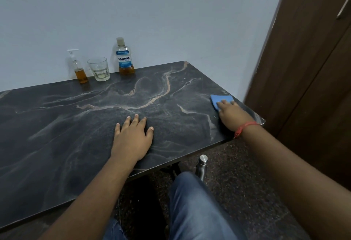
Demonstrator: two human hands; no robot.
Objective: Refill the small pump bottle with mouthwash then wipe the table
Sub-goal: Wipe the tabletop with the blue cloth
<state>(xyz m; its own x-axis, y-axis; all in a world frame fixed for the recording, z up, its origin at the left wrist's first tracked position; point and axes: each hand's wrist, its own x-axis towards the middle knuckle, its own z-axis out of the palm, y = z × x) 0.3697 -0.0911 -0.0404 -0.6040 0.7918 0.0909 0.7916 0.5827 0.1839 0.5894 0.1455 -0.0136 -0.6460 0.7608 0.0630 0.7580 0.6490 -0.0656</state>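
Note:
A small clear pump bottle (78, 70) with amber liquid in its lower part stands at the back of the dark marble table (57, 135). To its right stands a mouthwash bottle (124, 58) with a blue label, cap on, and a little amber liquid at the bottom. My right hand (232, 115) presses a blue cloth (220, 101) flat onto the table near its right edge, fingers straight. My left hand (133, 138) rests palm down on the table's middle, fingers spread.
An empty drinking glass (99, 69) stands between the two bottles, against the pale wall. A brown wooden door (307, 64) rises just right of the table. A steel flask (201, 165) stands on the floor under the table's front corner, beside my knee.

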